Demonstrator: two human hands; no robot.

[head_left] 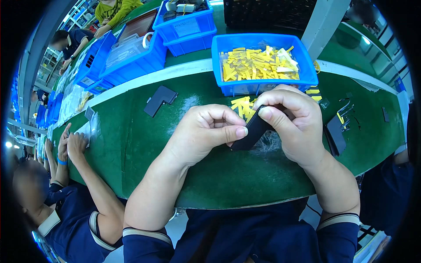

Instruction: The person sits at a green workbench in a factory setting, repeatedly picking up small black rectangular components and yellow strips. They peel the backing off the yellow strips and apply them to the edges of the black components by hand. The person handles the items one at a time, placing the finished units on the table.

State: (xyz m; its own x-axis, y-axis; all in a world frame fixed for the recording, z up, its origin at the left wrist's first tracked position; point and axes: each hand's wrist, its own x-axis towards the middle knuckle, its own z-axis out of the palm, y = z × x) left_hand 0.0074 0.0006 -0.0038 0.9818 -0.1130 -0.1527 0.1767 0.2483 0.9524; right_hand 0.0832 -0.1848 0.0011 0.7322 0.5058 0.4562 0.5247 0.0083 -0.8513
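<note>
Over the middle of the green table, both hands hold one flat black piece [251,135], tilted with its narrow edge up; it may be a battery pack, but its kind is not plain. My left hand [204,133] is closed, thumb and fingers pinching its lower left end. My right hand [294,120] is closed round its upper right end, thumb pressed near the top corner. Just behind the hands lie several loose yellow strips [242,106]. A similar L-shaped black piece [160,101] lies flat to the left. The far side of the held piece is hidden by my fingers.
A blue bin [265,87] full of yellow strips stands behind my hands. More blue bins [136,61] line the back left. Black pieces [337,135] with short wires lie at right. A co-worker's hands [72,142] work at the left. A grey post [325,28] rises behind.
</note>
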